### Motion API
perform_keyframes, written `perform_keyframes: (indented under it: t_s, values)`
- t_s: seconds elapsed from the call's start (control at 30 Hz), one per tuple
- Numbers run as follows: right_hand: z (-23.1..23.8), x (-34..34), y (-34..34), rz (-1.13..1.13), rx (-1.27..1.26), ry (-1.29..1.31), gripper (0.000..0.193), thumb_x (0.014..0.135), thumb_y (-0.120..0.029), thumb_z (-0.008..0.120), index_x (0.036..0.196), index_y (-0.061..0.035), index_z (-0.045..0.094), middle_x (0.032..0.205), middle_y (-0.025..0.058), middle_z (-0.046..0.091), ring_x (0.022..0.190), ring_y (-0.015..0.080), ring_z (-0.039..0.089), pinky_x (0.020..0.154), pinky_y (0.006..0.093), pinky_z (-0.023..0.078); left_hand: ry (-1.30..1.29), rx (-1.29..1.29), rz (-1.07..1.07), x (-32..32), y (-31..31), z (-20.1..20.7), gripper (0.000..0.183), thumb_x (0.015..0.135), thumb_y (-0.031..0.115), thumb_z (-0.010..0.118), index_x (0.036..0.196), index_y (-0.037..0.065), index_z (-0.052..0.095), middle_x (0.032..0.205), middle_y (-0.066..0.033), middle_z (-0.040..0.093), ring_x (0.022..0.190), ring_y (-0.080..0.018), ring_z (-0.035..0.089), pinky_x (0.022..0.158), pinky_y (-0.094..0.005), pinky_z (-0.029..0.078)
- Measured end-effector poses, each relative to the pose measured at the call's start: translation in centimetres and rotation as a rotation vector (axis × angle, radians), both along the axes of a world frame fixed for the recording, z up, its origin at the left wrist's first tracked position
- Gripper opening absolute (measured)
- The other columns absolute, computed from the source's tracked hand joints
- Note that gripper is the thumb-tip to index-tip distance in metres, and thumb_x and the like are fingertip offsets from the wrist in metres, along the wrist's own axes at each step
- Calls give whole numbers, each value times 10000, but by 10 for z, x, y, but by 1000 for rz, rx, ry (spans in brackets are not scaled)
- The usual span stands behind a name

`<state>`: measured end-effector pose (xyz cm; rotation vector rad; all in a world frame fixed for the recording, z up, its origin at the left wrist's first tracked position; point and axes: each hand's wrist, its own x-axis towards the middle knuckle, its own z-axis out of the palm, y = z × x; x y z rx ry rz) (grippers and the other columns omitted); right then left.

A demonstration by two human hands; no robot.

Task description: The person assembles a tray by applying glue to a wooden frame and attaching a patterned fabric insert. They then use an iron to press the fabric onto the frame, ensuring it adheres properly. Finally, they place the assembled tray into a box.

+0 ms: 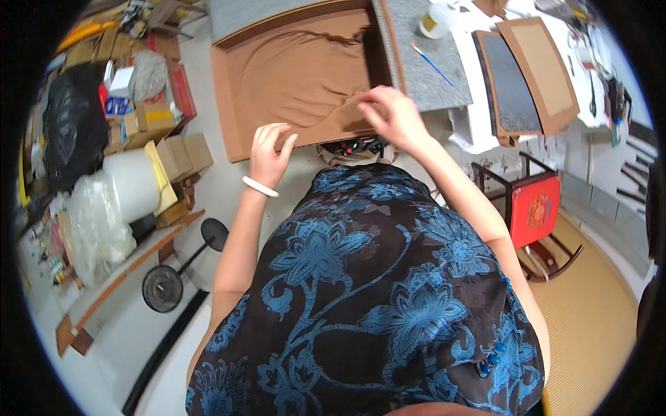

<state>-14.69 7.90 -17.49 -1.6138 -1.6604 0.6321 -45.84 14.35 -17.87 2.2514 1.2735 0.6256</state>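
A large shallow tray-like box [219, 90] lined in brown stands on the grey table in front of me. Brown cloth [298, 76] lies inside it, wrinkled and bunched along the far right and near right. My left hand [270, 156], with a white bangle on its wrist, rests at the near edge of the box. Its thumb is apart from the fingers, and I see nothing held in it. Over the near right corner, my right hand [395, 119] has curled fingers pinching a raised fold of the cloth. The fingertips are partly hidden.
On the grey tabletop [437, 59] to the right are a thin blue paintbrush [431, 64] and a white bottle [437, 21]. Framed panels [538, 76] lie farther right. A red-seated chair [534, 208] stands at right; boxes and plastic bags [73, 118] crowd the left.
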Motion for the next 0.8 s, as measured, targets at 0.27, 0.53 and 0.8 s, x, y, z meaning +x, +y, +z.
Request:
perform_keyframes:
  t_s: [0.27,0.53,0.8]
  values:
    - [-1,-136,78,906,-386,-564,448,929,-427,700,1138,-32,677,1007,188,747,1002,365,718,880,478,566,-1012,-1193,1096,-19,-52,-55,267,1037,163,602,1264,75,494,1226,-137,606,1061,-286,641,943,-537,587]
    - [4,-162,68,1037,-239,-746,213,865,-134,676,1010,20,655,871,203,739,842,382,735,788,463,581,-986,-1066,842,-4,-68,-90,278,1123,259,443,1374,141,463,1328,-66,615,1137,-238,640,879,-480,575]
    - [29,-173,78,967,-231,-547,199,926,-164,678,928,32,642,746,282,649,761,488,644,701,548,523,-854,-897,842,-23,-80,-64,877,1014,485,588,1587,-88,252,1290,-265,639,1194,-329,608,1031,-396,450]
